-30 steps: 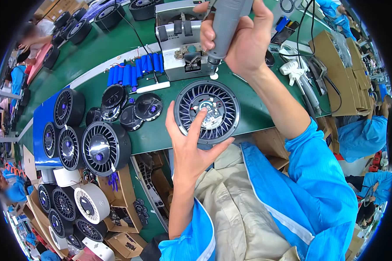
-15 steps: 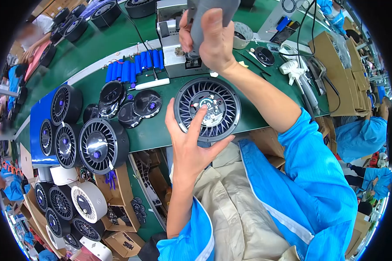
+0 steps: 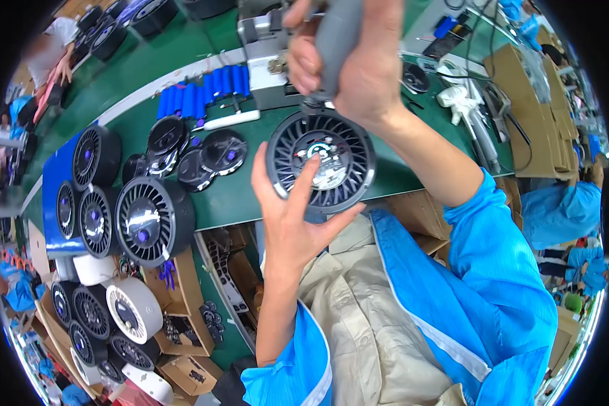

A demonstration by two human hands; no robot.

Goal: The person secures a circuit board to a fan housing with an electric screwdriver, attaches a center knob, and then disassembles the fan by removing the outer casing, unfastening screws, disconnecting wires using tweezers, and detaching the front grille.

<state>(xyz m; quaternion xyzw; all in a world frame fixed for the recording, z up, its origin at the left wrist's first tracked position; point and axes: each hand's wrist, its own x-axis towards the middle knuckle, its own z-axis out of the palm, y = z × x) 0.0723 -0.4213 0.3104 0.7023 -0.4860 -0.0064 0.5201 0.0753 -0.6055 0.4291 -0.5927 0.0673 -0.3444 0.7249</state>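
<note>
A round black fan housing [image 3: 353, 159] with radial ribs sits on the green bench in front of me. A circuit board with small wires [image 3: 329, 172] shows at its centre. My left hand [image 3: 291, 227] spans the near side of the housing, thumb and outer fingers at the rim, index finger touching the middle. My right hand [image 3: 372, 78] is wrapped round a grey power screwdriver [image 3: 340, 47], pointing downward. The tool's lower end is at the housing's far rim; whether it touches a screw I cannot tell.
Left of the housing lie black round covers [image 3: 223, 152] and a row of blue cylinders [image 3: 203, 93]. More fan housings [image 3: 152, 220] stand at the bench's left end. A glue gun [image 3: 470, 111] lies at right, near cardboard boxes [image 3: 531, 115]. A metal fixture [image 3: 264, 78] stands behind.
My right hand has brought the screwdriver down and right, from over the metal fixture to the housing's far rim. The left hand keeps its place on the housing.
</note>
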